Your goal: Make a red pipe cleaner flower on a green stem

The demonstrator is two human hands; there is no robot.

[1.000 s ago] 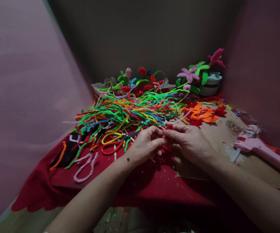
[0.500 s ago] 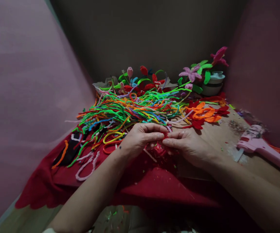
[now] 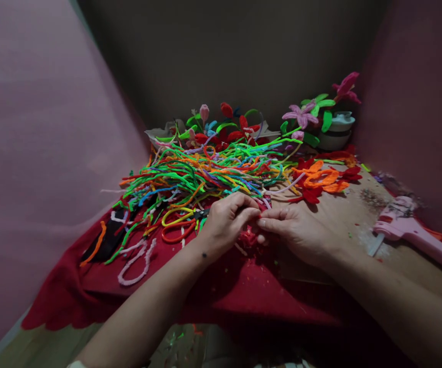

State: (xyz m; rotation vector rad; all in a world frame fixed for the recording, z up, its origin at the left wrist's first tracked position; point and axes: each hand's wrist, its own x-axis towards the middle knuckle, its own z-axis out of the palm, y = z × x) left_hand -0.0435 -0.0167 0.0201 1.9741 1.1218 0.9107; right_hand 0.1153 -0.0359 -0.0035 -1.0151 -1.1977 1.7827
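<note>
Both hands meet over the front middle of the red cloth (image 3: pixel 251 294). My left hand (image 3: pixel 230 217) is closed, its thumb and forefinger pinching a small red fuzzy piece (image 3: pixel 248 236) that shows below the fingers. Facing it, my right hand (image 3: pixel 292 227) pinches the same red piece at its upper end, thumb and forefinger together. Much of the piece is hidden by the fingers. Just behind the hands lies a large heap of coloured pipe cleaners (image 3: pixel 205 171). Scissors with yellow and red handles (image 3: pixel 178 225) rest left of my left hand.
On the right, a pink glue gun (image 3: pixel 416 232) lies on a brown board (image 3: pixel 344 225), with orange and red petals (image 3: pixel 321 179) behind it. Fuzzy flowers (image 3: pixel 301 116) and a lidded container (image 3: pixel 338 130) stand at the back. A pink loop (image 3: pixel 138 266) lies front left.
My left hand has turned and its wrist has shifted right, uncovering more of the scissors and the red piece. My right hand has barely moved.
</note>
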